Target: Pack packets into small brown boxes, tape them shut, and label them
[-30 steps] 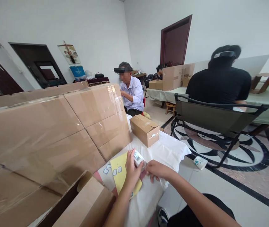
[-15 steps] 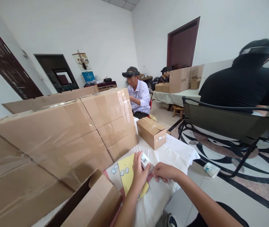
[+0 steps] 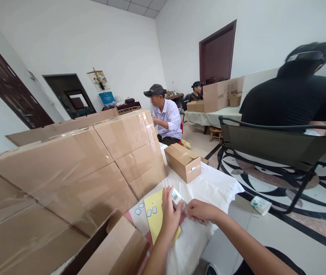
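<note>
My left hand [image 3: 169, 210] is wrapped round a small white packet [image 3: 176, 196] with a greenish printed patch on its face. Clear plastic seems to stick out from the packet's near end. Close against that end, my right hand [image 3: 202, 211] is closed in a pinch; what lies between its fingertips is too small to make out. Beneath my left hand, a yellow sheet [image 3: 155, 221] lies on the white tablecloth [image 3: 214, 183]. Several small blue-edged labels [image 3: 149, 212] lie on and beside the sheet.
Taped cartons [image 3: 83, 168] are stacked along the left. An opened carton [image 3: 117, 248] stands at the near left, and a smaller box [image 3: 183, 162] beyond my hands. A paper cup [image 3: 260, 205] lies on the floor by a chair [image 3: 277, 147]. Other people sit further off.
The view has shifted slightly. My left hand keeps its grip on the white packet, and my right hand stays pinched at its near end with hardly any movement.
</note>
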Available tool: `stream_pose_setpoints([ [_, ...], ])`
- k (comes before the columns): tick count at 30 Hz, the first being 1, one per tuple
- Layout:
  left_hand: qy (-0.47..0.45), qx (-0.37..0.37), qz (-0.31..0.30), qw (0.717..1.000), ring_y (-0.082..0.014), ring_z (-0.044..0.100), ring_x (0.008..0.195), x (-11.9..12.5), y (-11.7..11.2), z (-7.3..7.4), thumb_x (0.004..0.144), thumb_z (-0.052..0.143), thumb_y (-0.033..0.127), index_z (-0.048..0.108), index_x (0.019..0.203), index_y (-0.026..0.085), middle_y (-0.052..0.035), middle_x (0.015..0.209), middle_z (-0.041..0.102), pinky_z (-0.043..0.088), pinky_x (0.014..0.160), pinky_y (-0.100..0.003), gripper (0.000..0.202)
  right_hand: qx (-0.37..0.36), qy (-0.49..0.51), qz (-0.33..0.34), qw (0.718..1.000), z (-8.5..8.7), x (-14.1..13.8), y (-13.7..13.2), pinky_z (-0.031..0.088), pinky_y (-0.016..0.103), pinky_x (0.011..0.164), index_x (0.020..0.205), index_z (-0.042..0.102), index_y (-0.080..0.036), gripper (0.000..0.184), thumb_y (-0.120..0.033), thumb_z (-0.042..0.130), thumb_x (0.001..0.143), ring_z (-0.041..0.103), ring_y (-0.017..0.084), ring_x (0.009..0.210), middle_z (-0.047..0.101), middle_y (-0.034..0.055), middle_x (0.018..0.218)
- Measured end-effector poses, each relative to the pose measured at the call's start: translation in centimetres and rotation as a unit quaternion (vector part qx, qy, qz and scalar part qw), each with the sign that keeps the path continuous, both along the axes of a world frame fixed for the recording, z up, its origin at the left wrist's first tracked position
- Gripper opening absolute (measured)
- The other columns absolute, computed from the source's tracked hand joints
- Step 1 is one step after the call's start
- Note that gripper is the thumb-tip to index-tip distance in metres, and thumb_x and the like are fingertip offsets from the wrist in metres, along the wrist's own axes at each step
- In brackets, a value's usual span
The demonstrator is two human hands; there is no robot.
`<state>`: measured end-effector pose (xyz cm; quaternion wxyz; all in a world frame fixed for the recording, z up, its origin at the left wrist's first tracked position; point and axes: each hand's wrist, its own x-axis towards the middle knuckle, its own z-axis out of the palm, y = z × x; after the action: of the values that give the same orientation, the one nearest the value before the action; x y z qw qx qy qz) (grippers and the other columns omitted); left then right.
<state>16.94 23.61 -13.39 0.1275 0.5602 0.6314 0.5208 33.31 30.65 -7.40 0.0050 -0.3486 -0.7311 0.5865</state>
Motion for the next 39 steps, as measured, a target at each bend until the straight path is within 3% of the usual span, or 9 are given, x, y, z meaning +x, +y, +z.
stream_pose_setpoints([
  [5,0.018,-0.021,-0.008,1.000,-0.0268,0.013,0.158,0.1,-0.2,0.2,0.099,0.048,0.033,0.041,0.152,0.027,-0.0091,0.165,0.031,0.018,0.128,-0.055,0.053,-0.001,0.003,-0.009,1.000,0.1,0.2,-0.2,0.030,0.021,0.035,0.061,0.053,-0.018,0.014,-0.015,0.050,0.075,0.039,0.007,0.036,0.050,-0.0045,0.053],
  [9,0.011,-0.028,-0.010,0.999,-0.0271,0.012,0.159,0.1,-0.2,0.4,0.100,0.048,0.034,0.042,0.151,0.029,-0.0082,0.166,0.031,0.017,0.128,-0.055,0.052,0.017,-0.002,-0.013,1.000,0.1,0.6,-0.6,0.031,0.021,0.038,0.064,0.051,-0.019,0.014,-0.016,0.050,0.078,0.037,0.008,0.037,0.042,-0.0064,0.047],
  [14,0.000,-0.016,-0.005,1.000,-0.0265,0.015,0.158,0.2,-0.2,0.4,0.098,0.050,0.037,0.044,0.150,0.029,-0.0088,0.164,0.033,0.017,0.129,-0.053,0.052,0.112,-0.091,0.008,0.989,2.3,0.0,-0.8,0.032,0.022,0.044,0.062,0.050,-0.019,0.019,-0.016,0.052,0.081,0.038,0.010,0.039,0.040,-0.0050,0.042],
  [21,-0.009,-0.013,0.010,1.000,-0.0277,0.022,0.156,0.0,-0.1,0.6,0.096,0.052,0.039,0.043,0.147,0.025,-0.0121,0.160,0.038,0.020,0.127,-0.050,0.053,0.096,-0.137,0.033,0.985,4.2,-0.4,-0.5,0.041,0.025,0.049,0.068,0.058,-0.017,0.014,-0.019,0.055,0.082,0.048,0.015,0.040,0.048,-0.0013,0.040],
  [29,-0.013,-0.009,0.031,0.999,-0.0288,0.031,0.152,0.1,0.3,0.8,0.089,0.060,0.038,0.046,0.145,0.025,-0.0126,0.156,0.041,0.024,0.126,-0.048,0.059,0.132,-0.161,0.037,0.977,4.6,-0.8,-1.2,0.046,0.027,0.049,0.078,0.063,-0.013,0.012,-0.014,0.052,0.083,0.053,0.017,0.041,0.050,-0.0008,0.044],
  [34,-0.028,-0.017,0.036,0.999,-0.0291,0.025,0.155,0.5,0.3,0.7,0.091,0.058,0.038,0.041,0.148,0.025,-0.0130,0.160,0.036,0.024,0.126,-0.049,0.061,0.155,-0.177,0.066,0.970,4.4,-1.6,-0.4,0.049,0.029,0.053,0.080,0.066,-0.011,0.011,-0.008,0.057,0.076,0.053,0.018,0.041,0.050,-0.0018,0.043],
  [39,-0.030,-0.020,0.033,0.999,-0.0287,0.021,0.156,0.5,0.1,0.7,0.090,0.059,0.035,0.040,0.148,0.026,-0.0126,0.160,0.036,0.023,0.127,-0.050,0.061,0.127,-0.181,0.087,0.971,3.8,-2.2,0.4,0.049,0.028,0.050,0.079,0.064,-0.012,0.010,-0.007,0.057,0.075,0.054,0.016,0.042,0.054,-0.0012,0.047],
])
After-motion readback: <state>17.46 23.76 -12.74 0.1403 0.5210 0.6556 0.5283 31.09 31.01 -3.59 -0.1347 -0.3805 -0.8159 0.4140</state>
